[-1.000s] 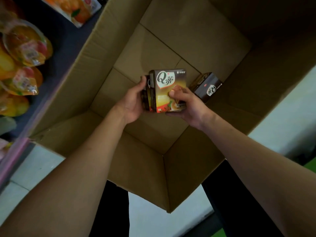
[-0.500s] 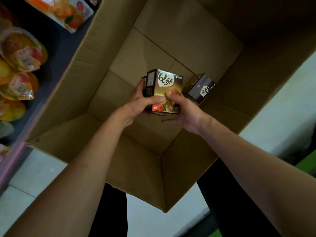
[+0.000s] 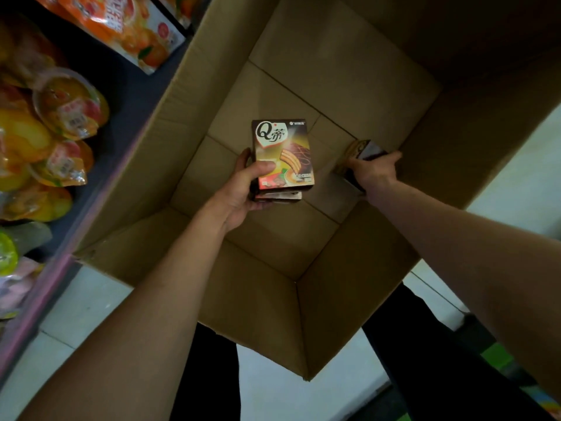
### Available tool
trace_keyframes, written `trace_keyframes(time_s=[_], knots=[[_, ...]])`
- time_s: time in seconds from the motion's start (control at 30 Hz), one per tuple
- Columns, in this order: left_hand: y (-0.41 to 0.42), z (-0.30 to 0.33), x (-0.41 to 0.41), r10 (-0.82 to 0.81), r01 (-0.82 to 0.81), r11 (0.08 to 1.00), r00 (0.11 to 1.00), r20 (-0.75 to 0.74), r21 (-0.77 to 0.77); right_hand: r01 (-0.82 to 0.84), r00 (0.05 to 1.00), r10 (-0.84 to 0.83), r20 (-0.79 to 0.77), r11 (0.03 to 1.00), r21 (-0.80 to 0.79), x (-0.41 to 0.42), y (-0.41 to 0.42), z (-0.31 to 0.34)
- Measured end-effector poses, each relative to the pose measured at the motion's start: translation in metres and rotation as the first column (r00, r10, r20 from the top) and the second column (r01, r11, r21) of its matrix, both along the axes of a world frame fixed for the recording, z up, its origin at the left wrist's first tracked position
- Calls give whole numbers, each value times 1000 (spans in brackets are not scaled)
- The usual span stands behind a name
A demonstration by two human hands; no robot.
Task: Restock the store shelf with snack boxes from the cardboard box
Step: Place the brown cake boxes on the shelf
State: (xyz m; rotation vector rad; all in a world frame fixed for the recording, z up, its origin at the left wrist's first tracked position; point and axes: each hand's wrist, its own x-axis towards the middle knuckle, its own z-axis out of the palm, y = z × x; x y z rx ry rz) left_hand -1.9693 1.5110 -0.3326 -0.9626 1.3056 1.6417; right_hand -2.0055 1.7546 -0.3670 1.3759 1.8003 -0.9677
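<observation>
Head view: the left hand [image 3: 239, 189] holds a small stack of snack boxes [image 3: 282, 156] inside the open cardboard box [image 3: 170, 153]. Its thumb [image 3: 261, 168] lies across the printed front of the top box, and the other fingers curl round the stack's far edge and underside, so the stack is clamped between thumb and fingers, face up. To the right of those fingers, well apart from them, the right hand [image 3: 375, 173] closes over one last snack box [image 3: 361, 151] lying near the carton's right wall. Its fingers wrap the top and side of that box; whether they grip it firmly or only rest on it is hard to tell in the dim light. No other loose box shows on the carton floor.

The step in hand looks like gathering the last boxes from the carton. The next move probably calls for lifting the right-hand box clear of the wall, then carrying both loads to the store shelf [image 3: 100, 165] left of the left fingers, where fruit jelly cups [image 3: 69, 107] sit.
</observation>
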Motion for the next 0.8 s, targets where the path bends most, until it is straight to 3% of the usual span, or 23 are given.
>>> trace_keyframes(time_s=[0.1, 0.2, 0.37, 0.57, 0.67, 0.8], knots=[[-9, 19, 0, -11, 11, 1000, 1000, -18, -3, -11, 993, -2, -120, 994, -107, 3, -3, 15], [-14, 63, 0, -52, 52, 998, 998, -17, -18, -15, 968, -42, -246, 974, -224, 7, 4, 76], [-19, 186, -23, -138, 136, 990, 988, -74, -28, 0, 933, -114, -341, 948, -317, 7, 29, 232], [12, 369, -60, -307, 323, 946, 918, -252, 22, 84, 811, -323, -488, 889, -449, 35, 55, 456], [39, 464, -64, -397, 448, 892, 836, -379, 55, 165, 647, -482, -591, 845, -509, 69, 57, 564], [67, 585, -39, -412, 546, 829, 745, -524, 124, 362, 234, -669, -705, 733, -576, 134, 51, 697]])
